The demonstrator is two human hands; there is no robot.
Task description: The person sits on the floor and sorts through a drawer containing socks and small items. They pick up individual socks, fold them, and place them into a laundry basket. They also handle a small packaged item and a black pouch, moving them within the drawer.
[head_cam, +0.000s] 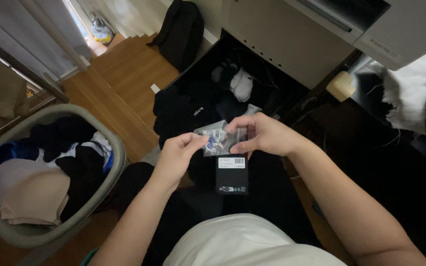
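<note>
Wooden floor (pixel 124 83), grey laundry basket (pixel 117 162) lower left. Centre frame: left hand (pixel 176 155) and right hand (pixel 262 135) both pinch small clear plastic packet (pixel 218 139). Judgement: separate edges evenly, 2 hands steady.

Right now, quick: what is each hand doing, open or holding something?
Left hand: closed, pinching the left edge of the small clear plastic bag.
Right hand: closed, gripping the same bag's right side.

Warm wooden floor (pixel 124 83) runs toward eleven o'clock, where daylight falls past pale curtains (pixel 6 29). A grey laundry basket (pixel 117 162) sits at eight o'clock. At one o'clock stands a light cabinet (pixel 292 44), possibly a dresser.
</note>
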